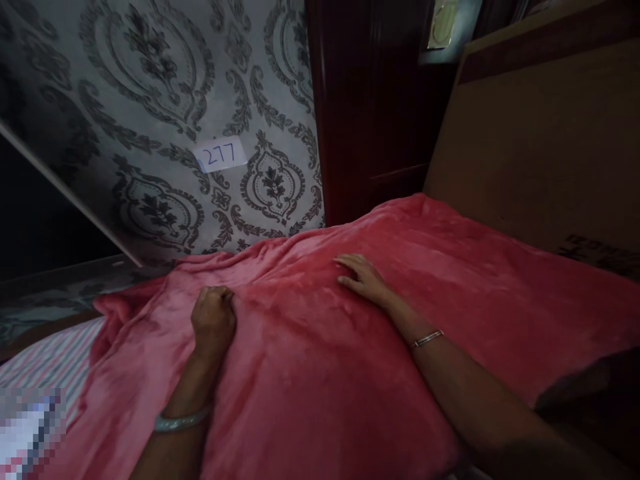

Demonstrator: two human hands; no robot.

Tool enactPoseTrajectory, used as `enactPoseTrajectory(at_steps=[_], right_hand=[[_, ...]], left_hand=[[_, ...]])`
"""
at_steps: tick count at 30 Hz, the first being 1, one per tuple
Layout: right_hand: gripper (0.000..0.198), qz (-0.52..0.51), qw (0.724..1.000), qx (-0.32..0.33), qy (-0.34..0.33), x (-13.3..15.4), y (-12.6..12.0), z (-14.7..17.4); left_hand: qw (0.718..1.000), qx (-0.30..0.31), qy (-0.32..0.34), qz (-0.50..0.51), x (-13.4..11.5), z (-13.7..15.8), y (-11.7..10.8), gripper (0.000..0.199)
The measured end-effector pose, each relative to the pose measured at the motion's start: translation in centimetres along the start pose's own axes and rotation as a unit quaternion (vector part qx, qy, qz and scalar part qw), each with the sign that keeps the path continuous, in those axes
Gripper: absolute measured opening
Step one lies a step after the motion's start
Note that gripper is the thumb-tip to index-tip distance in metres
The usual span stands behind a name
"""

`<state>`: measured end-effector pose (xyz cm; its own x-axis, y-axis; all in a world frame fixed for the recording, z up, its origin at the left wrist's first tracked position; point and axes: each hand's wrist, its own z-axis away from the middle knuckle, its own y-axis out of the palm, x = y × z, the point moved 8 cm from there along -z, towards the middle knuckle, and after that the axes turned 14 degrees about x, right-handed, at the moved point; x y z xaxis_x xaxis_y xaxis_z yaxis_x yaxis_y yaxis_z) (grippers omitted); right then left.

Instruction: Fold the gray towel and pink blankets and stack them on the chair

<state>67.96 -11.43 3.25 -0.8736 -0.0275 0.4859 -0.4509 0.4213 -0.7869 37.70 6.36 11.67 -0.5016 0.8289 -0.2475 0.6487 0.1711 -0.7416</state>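
A plush pink-red blanket (300, 387) lies spread out in front of me, with soft creases across its surface. My left hand (213, 317) is closed in a fist on its left part, fingers curled into the fabric. A pale bangle circles that wrist. Farther right, my right hand (364, 279) rests on the blanket with its fingers stretched out and the thumb apart. This wrist wears a thin metal bracelet (427, 339).
Patterned wallpaper (273, 180) with a paper label (223, 154) reading 277 rises behind the blanket. Beside it stands a dark red door (370, 100). A large cardboard box (540, 147) leans at the right. Striped bedding (55, 353) shows at the left.
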Motion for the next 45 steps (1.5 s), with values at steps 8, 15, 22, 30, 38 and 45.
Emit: enactPoseTrajectory(at_steps=[8, 15, 22, 30, 38, 45], right_hand=[[0.031, 0.05, 0.998, 0.037, -0.013, 2.4, 2.0, -0.5], [0.015, 0.023, 0.995, -0.097, 0.027, 2.0, -1.0, -0.3], [0.018, 0.008, 0.988, -0.14, 0.067, 0.8, -3.1, 0.3], [0.021, 0.005, 0.985, -0.138, 0.104, -0.1, -3.4, 1.0], [0.024, -0.001, 0.981, -0.161, 0.106, -0.8, -3.6, 1.5], [0.025, -0.007, 0.979, -0.176, 0.103, -0.4, -4.0, 1.8]], left_hand=[[1.0, -0.014, -0.007, 0.002, 0.0, 0.2, -1.0, 0.012], [1.0, 0.008, 0.009, -0.018, -0.6, 0.2, -0.5, 0.014], [0.99, 0.134, 0.025, -0.027, -1.0, 0.3, 2.9, 0.019], [0.969, 0.235, 0.072, -0.025, -1.5, 1.4, 3.4, 0.029], [0.946, 0.322, 0.02, -0.011, 1.0, 1.5, 2.4, 0.037], [0.95, 0.309, -0.022, 0.043, 3.1, 1.3, 1.7, 0.012]])
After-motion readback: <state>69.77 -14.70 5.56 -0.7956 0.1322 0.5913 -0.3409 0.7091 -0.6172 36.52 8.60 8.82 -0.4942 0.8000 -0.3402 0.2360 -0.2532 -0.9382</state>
